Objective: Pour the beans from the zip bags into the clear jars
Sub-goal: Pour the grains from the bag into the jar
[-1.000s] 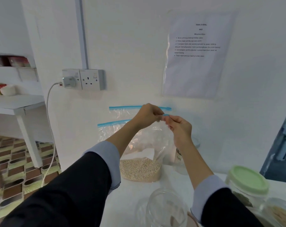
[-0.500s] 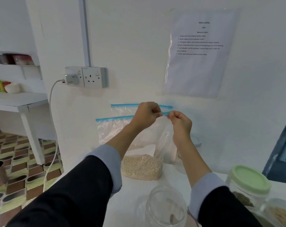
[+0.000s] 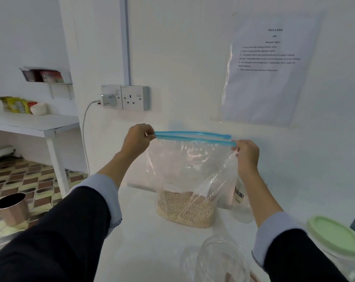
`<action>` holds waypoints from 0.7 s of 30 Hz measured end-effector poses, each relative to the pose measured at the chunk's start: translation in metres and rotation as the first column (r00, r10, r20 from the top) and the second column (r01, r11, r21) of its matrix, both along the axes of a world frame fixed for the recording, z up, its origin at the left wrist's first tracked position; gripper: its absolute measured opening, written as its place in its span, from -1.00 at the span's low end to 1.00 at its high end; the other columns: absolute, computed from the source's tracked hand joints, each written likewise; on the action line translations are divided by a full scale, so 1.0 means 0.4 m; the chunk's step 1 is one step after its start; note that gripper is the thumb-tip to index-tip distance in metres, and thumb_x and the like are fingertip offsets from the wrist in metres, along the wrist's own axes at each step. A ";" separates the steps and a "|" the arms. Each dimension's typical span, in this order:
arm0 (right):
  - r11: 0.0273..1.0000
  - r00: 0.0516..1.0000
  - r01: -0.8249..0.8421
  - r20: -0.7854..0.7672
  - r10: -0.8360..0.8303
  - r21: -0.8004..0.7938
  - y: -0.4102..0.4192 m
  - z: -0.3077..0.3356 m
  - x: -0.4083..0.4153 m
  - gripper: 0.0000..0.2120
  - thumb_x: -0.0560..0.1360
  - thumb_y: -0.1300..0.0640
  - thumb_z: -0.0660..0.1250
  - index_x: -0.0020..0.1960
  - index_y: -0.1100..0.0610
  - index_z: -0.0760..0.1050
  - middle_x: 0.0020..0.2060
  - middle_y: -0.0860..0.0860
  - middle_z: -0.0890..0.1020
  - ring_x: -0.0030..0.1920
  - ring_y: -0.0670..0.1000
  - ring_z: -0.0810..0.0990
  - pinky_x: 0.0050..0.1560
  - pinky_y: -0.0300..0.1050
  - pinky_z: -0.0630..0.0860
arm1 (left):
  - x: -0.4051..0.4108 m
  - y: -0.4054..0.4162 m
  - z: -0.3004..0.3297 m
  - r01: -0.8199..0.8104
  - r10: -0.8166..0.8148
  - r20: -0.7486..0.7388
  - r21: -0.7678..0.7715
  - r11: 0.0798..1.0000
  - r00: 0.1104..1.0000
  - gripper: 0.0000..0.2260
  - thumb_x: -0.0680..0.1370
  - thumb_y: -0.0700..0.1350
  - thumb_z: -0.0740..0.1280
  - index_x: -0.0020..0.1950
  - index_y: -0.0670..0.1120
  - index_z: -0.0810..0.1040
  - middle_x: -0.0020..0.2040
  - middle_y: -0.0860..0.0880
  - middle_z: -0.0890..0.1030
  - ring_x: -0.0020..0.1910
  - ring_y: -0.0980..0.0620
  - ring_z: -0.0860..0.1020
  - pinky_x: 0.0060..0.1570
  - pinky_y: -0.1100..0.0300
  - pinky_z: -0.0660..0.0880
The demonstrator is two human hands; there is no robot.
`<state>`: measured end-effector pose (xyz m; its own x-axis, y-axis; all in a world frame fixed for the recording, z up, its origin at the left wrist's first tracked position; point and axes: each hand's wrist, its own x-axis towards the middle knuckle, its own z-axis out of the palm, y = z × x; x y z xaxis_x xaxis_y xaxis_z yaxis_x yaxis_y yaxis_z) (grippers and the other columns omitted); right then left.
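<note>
Clear zip bag of beans, upright between hands: left hand and right hand pinch its top corners.

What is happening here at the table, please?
A person holds a zip bag upright on the white table. The left hand pinches one end of its blue zip strip and the right hand pinches the other end. Pale beans sit at the bottom of the bag. A clear jar without a lid waits in front, and nothing is poured yet. A jar with a green lid stands on the right.
</note>
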<state>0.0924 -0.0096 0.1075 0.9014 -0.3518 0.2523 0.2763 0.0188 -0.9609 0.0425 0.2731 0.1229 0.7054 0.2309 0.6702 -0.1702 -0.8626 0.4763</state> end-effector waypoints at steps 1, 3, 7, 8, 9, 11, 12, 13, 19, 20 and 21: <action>0.975 0.996 0.065 0.077 -0.050 -0.214 0.003 0.017 0.001 -0.79 0.48 0.38 0.16 -0.03 0.20 0.52 -0.15 0.06 0.55 -0.09 0.07 0.50 -0.09 -0.10 0.45 | 0.002 0.005 0.003 0.007 -0.006 -0.005 0.003 1.000 1.000 -0.94 0.50 -0.23 0.39 -0.10 -0.22 0.62 -0.18 -0.11 0.59 -0.21 -0.01 0.44 -0.13 0.13 0.41; 0.786 0.968 0.113 0.245 0.051 -0.608 0.029 0.058 -0.008 -0.75 0.51 0.33 0.18 0.13 0.16 0.51 0.03 0.06 0.56 0.06 0.09 0.51 0.14 0.00 0.45 | 0.000 0.012 0.009 0.024 -0.024 -0.001 -0.006 1.000 1.000 -0.94 0.50 -0.23 0.39 -0.09 -0.22 0.62 -0.19 -0.06 0.55 -0.23 0.02 0.41 -0.16 0.19 0.36; 0.002 0.973 -0.047 -0.046 0.227 -0.999 0.141 0.130 -0.042 -0.59 0.54 -0.12 0.28 0.28 0.10 0.41 0.07 0.02 0.55 0.08 0.09 0.50 0.05 -0.04 0.39 | -0.002 0.010 0.006 0.005 -0.005 0.006 -0.013 1.000 1.000 -0.94 0.52 -0.21 0.37 -0.07 -0.20 0.60 -0.18 -0.05 0.51 -0.20 0.02 0.43 -0.18 0.23 0.34; -0.084 0.975 -0.074 -0.090 0.202 -0.994 0.160 0.137 -0.047 -0.65 0.55 -0.09 0.27 0.20 0.12 0.45 0.00 0.03 0.57 -0.04 0.07 0.52 -0.07 -0.09 0.39 | -0.004 0.006 0.008 -0.016 0.016 -0.017 -0.003 1.000 1.000 -0.92 0.52 -0.19 0.36 -0.04 -0.19 0.59 -0.14 -0.06 0.51 -0.17 0.00 0.45 -0.15 0.17 0.40; -0.075 0.970 -0.132 -0.145 0.195 -0.988 0.178 0.141 -0.051 -0.76 0.55 0.00 0.27 0.10 0.14 0.48 -0.10 0.04 0.61 -0.18 0.05 0.55 -0.17 -0.13 0.40 | -0.008 0.000 0.010 -0.046 0.047 -0.059 0.022 0.999 0.997 -0.88 0.53 -0.16 0.36 0.02 -0.17 0.57 -0.08 -0.07 0.50 -0.12 -0.03 0.48 -0.11 0.12 0.45; 0.090 0.932 -0.302 -0.274 0.238 -0.949 0.203 0.141 -0.053 -0.92 0.52 0.21 0.25 -0.09 0.20 0.49 -0.34 0.06 0.62 -0.38 0.03 0.60 -0.33 -0.19 0.47 | -0.023 -0.025 0.017 -0.162 0.169 -0.155 0.056 0.985 0.973 -0.75 0.55 -0.10 0.35 0.15 -0.19 0.46 0.06 -0.10 0.45 -0.04 -0.07 0.52 -0.08 0.11 0.49; 0.206 0.900 -0.395 -0.332 0.283 -0.895 0.215 0.143 -0.058 -0.93 0.49 0.29 0.24 -0.15 0.25 0.47 -0.40 0.11 0.61 -0.40 0.07 0.63 -0.36 -0.16 0.52 | -0.037 -0.043 0.022 -0.238 0.237 -0.199 0.022 0.971 0.951 -0.72 0.57 -0.06 0.32 0.16 -0.21 0.41 0.06 -0.12 0.44 -0.06 -0.08 0.52 -0.13 0.12 0.48; 0.320 0.862 -0.483 -0.379 0.336 -0.815 0.226 0.145 -0.064 -0.93 0.48 0.34 0.24 -0.17 0.31 0.46 -0.42 0.17 0.59 -0.41 0.12 0.64 -0.38 -0.12 0.56 | -0.053 -0.066 0.026 -0.274 0.247 -0.257 -0.077 0.959 0.934 -0.72 0.59 -0.02 0.27 0.13 -0.23 0.40 0.00 -0.13 0.47 -0.12 -0.08 0.52 -0.19 0.13 0.47; 0.532 0.764 -0.642 -0.398 0.508 -0.553 0.277 0.147 -0.108 -0.87 0.48 0.36 0.22 -0.16 0.39 0.52 -0.34 0.28 0.62 -0.39 0.21 0.64 -0.21 0.00 0.66 | -0.086 -0.174 0.028 0.053 -0.445 -0.266 -0.809 0.585 0.855 -0.58 0.65 0.05 0.09 -0.33 -0.14 0.33 -0.40 -0.08 0.40 -0.51 0.05 0.36 -0.53 0.32 0.34; 0.563 0.769 -0.636 -0.371 0.520 -0.528 0.280 0.150 -0.110 -0.86 0.48 0.35 0.21 -0.17 0.37 0.53 -0.33 0.27 0.62 -0.38 0.21 0.64 -0.18 0.02 0.66 | -0.081 -0.179 0.037 0.054 -0.439 -0.234 -0.833 0.551 0.868 -0.61 0.64 0.01 0.12 -0.35 -0.12 0.31 -0.41 -0.07 0.36 -0.55 0.08 0.32 -0.56 0.36 0.27; 0.591 0.776 -0.628 -0.348 0.526 -0.506 0.281 0.155 -0.108 -0.85 0.50 0.33 0.22 -0.16 0.37 0.53 -0.32 0.26 0.62 -0.36 0.20 0.63 -0.16 0.02 0.65 | -0.076 -0.182 0.050 0.048 -0.424 -0.222 -0.840 0.540 0.878 -0.63 0.62 -0.04 0.15 -0.37 -0.11 0.29 -0.43 -0.05 0.34 -0.59 0.10 0.29 -0.58 0.38 0.21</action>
<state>0.0493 0.1029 0.1694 0.9052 0.4203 0.0630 0.2605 -0.4315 -0.8637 0.0119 0.2002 0.1431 0.9496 0.3128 -0.0195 0.0361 -0.0475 0.9982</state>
